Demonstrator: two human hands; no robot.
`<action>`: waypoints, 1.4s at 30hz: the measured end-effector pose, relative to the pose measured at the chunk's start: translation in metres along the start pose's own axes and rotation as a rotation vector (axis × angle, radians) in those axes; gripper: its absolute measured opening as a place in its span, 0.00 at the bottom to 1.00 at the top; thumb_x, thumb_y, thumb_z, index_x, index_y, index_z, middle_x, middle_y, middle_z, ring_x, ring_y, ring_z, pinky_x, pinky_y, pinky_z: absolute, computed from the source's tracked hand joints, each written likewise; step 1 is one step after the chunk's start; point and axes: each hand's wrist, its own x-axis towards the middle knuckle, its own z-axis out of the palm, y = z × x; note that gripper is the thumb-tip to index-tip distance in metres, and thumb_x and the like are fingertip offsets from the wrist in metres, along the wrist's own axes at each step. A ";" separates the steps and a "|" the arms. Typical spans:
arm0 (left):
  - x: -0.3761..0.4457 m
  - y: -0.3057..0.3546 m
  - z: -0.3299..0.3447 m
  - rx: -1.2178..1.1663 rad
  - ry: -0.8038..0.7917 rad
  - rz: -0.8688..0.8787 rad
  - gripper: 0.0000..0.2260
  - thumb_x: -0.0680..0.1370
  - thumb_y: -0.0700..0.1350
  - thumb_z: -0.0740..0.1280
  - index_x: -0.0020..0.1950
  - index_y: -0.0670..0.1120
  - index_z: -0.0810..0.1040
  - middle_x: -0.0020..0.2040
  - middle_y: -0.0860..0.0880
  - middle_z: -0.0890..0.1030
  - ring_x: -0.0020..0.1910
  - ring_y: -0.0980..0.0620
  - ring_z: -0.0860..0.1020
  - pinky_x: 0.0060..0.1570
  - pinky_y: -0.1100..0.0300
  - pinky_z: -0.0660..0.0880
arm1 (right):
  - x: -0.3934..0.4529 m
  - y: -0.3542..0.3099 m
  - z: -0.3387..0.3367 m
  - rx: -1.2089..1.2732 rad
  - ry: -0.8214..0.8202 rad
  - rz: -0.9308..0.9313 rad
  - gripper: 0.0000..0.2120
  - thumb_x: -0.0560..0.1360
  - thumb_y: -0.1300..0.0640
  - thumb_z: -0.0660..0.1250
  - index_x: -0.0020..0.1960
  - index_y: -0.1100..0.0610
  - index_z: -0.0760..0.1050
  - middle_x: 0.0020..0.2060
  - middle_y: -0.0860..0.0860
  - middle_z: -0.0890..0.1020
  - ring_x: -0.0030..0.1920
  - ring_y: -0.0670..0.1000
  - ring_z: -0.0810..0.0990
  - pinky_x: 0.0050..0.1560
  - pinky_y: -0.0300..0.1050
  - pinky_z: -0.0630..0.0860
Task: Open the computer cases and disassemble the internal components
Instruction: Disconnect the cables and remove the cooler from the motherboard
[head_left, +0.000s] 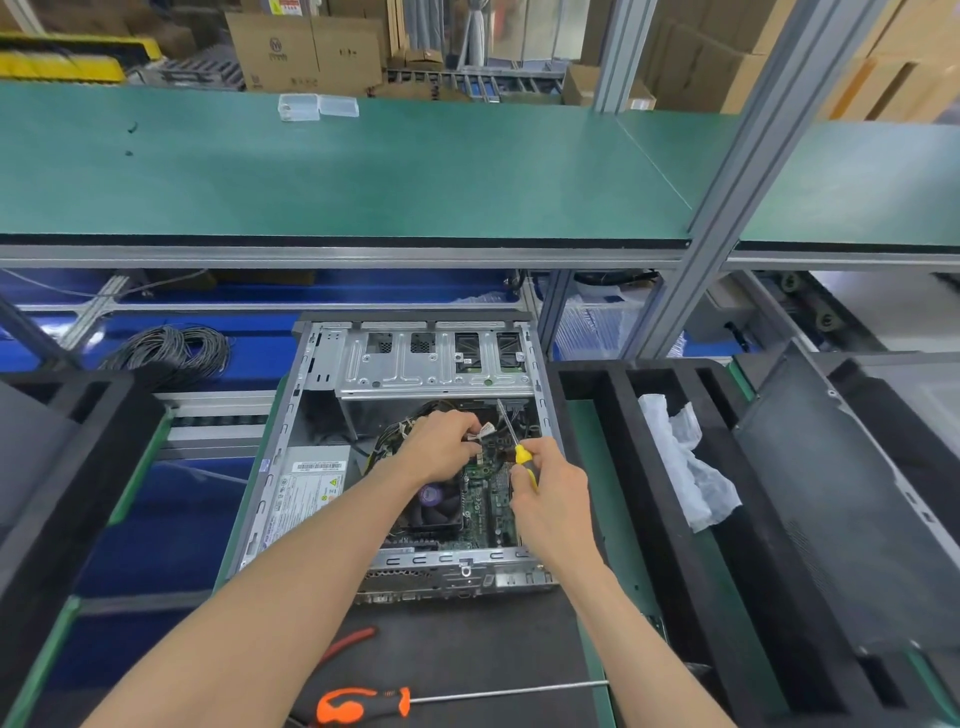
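Between your fingers, deep in the open grey metal computer case, your left hand pinches a small white cable connector above the green motherboard, while your right hand grips a yellow-handled screwdriver with its shaft pointing up and away. You appear to be unplugging internal cabling, so the next move likely calls for a straight, gentle pull on the plug. Outward, the case sits on the dark surface, with a long orange-handled screwdriver lying nearer you.
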 end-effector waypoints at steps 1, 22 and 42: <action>0.000 -0.001 -0.001 -0.006 -0.007 0.006 0.03 0.80 0.47 0.68 0.50 0.49 0.75 0.47 0.45 0.80 0.50 0.41 0.78 0.51 0.49 0.75 | 0.000 0.001 0.000 0.003 0.000 0.000 0.09 0.81 0.60 0.63 0.59 0.49 0.73 0.38 0.44 0.78 0.35 0.45 0.76 0.32 0.38 0.64; -0.010 -0.014 -0.021 0.026 0.070 -0.091 0.05 0.80 0.49 0.68 0.55 0.53 0.80 0.51 0.51 0.82 0.51 0.45 0.80 0.51 0.50 0.78 | -0.006 0.003 -0.003 0.032 0.024 -0.055 0.08 0.81 0.59 0.63 0.59 0.51 0.73 0.35 0.45 0.78 0.31 0.47 0.76 0.33 0.45 0.73; -0.026 0.007 0.004 0.119 0.376 0.313 0.09 0.74 0.37 0.68 0.54 0.44 0.78 0.52 0.49 0.77 0.52 0.49 0.74 0.54 0.57 0.74 | -0.008 -0.001 -0.001 0.096 0.111 -0.048 0.08 0.79 0.61 0.64 0.54 0.50 0.74 0.32 0.47 0.77 0.30 0.52 0.76 0.35 0.56 0.76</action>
